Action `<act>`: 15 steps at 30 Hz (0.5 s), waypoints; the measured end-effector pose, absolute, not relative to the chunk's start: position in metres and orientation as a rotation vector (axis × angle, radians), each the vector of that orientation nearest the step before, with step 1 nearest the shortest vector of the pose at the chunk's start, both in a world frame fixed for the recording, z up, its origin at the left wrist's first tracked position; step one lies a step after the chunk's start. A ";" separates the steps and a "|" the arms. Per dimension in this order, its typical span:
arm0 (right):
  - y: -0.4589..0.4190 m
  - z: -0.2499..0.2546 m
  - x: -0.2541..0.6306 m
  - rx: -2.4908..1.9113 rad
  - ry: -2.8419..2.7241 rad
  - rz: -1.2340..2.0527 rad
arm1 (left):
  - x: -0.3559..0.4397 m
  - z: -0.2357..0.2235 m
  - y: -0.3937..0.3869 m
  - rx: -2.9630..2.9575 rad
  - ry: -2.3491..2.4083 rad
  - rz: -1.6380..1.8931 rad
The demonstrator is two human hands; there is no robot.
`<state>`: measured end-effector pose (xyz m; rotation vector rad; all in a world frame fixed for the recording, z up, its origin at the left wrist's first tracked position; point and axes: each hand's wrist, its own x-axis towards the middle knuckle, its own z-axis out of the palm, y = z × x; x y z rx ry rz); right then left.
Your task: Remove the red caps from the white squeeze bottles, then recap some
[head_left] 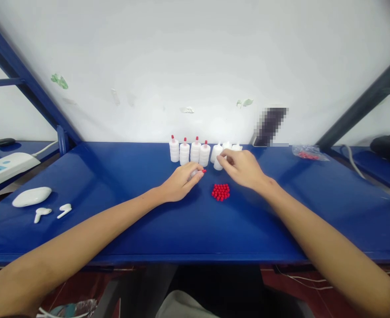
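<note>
- White wall (148, 53) backed the blue desk (131, 234).
- My left hand (181, 182) curled round a red-tipped bottle (193, 174), apparently steadying it.
- My right hand (243, 168) met a white bottle (218, 165); grip, I couldn't tell.
- Red caps (220, 192) lay between, presumably for reach.

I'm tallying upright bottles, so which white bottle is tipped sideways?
The bottle in the left hand, its red tip pointing right; the other bottles look upright.

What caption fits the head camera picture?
Left hand holding a red-capped bottle, right hand at white bottles, red caps nearby.
</note>
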<state>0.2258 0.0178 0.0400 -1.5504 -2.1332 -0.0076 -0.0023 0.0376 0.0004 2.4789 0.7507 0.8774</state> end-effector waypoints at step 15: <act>0.009 0.022 0.202 -1.025 -2.392 0.354 | -0.003 -0.004 0.036 2.617 0.601 0.909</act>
